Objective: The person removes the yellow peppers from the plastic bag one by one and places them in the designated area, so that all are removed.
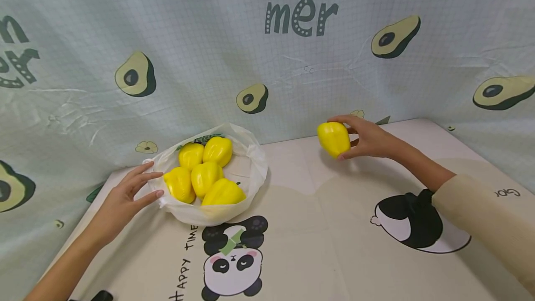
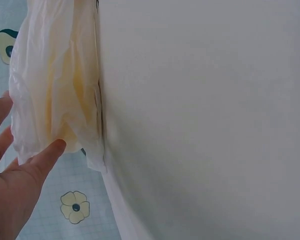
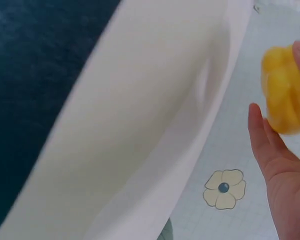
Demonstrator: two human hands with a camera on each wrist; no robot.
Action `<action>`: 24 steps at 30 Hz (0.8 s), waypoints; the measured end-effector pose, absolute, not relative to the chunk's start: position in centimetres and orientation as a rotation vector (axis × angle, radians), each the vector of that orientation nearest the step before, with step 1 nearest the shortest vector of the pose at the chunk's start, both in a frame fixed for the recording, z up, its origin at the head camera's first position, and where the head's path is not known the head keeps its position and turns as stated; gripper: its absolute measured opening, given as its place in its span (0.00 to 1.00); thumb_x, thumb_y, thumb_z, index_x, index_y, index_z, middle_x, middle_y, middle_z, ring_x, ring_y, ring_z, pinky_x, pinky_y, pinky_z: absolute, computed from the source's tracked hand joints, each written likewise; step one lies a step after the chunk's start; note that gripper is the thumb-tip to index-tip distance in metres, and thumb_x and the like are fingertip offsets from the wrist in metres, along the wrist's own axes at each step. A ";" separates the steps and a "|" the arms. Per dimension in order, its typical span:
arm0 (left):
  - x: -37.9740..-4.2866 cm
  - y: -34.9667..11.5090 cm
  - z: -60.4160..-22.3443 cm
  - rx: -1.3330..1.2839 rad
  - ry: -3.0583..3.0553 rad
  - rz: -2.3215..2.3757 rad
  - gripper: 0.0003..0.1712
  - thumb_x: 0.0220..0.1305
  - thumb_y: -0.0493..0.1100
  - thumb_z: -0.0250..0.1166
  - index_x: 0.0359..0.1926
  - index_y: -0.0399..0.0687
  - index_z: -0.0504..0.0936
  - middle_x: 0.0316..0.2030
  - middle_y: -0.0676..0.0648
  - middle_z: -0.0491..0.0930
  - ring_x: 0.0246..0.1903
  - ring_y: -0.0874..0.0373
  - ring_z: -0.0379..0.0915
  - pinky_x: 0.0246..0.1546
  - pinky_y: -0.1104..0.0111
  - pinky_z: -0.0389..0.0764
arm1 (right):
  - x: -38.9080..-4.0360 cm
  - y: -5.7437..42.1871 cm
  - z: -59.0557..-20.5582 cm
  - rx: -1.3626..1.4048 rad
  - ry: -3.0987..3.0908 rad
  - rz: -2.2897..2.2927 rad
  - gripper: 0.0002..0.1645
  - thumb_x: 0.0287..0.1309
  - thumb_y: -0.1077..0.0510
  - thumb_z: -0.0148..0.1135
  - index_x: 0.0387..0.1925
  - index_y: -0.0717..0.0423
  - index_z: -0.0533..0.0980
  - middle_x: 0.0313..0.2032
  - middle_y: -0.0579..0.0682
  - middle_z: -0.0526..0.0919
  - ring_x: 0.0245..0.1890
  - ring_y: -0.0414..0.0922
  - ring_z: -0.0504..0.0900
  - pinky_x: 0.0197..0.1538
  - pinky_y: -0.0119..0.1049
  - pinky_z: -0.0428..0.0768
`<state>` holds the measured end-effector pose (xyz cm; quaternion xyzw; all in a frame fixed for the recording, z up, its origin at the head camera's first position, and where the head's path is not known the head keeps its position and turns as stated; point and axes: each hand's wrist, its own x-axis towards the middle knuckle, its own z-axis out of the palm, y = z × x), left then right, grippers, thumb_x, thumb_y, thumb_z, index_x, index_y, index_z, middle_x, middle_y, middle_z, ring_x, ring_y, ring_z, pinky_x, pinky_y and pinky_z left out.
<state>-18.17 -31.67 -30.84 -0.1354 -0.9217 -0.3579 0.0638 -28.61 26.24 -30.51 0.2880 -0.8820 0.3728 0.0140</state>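
Note:
In the head view my right hand grips a yellow bell pepper between thumb and fingers, near the back of the table. The same yellow pepper shows at the right edge of the right wrist view, with the hand around it. A white plastic bag stands at left with its mouth spread wide and several yellow peppers inside. Beside its left rim is my left hand, fingers extended and touching the bag. In the left wrist view the thumb and fingertips rest against the crinkled bag.
A pale tablecloth printed with a panda and a black-and-white animal covers the table. Behind it hangs a light curtain with avocado prints, meeting the table's back edge. Part of a small black object shows at the bottom left.

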 end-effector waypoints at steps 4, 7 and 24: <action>-18.1 -31.7 -30.8 -0.417 -2.777 -1.079 0.30 0.72 0.47 0.66 0.69 0.42 0.72 0.78 0.38 0.50 0.73 0.30 0.51 0.54 0.96 0.57 | -29.1 26.2 -30.6 0.916 -2.772 1.149 0.57 0.44 0.56 0.85 0.73 0.55 0.63 0.69 0.59 0.67 0.63 0.65 0.75 0.57 0.56 0.82; -18.1 -31.7 -30.8 -0.423 -2.774 -1.079 0.30 0.72 0.47 0.66 0.69 0.41 0.72 0.78 0.38 0.50 0.73 0.30 0.51 0.54 0.95 0.58 | -29.6 26.1 -30.8 0.913 -2.769 1.142 0.56 0.42 0.55 0.85 0.72 0.54 0.65 0.68 0.56 0.70 0.66 0.60 0.72 0.62 0.56 0.78; -18.2 -31.7 -30.8 -0.396 -2.807 -1.030 0.33 0.69 0.49 0.68 0.70 0.43 0.72 0.79 0.39 0.49 0.73 0.31 0.50 0.52 0.97 0.54 | -30.7 25.9 -31.4 0.872 -2.896 1.030 0.53 0.45 0.47 0.83 0.71 0.52 0.66 0.67 0.54 0.72 0.67 0.58 0.73 0.65 0.53 0.76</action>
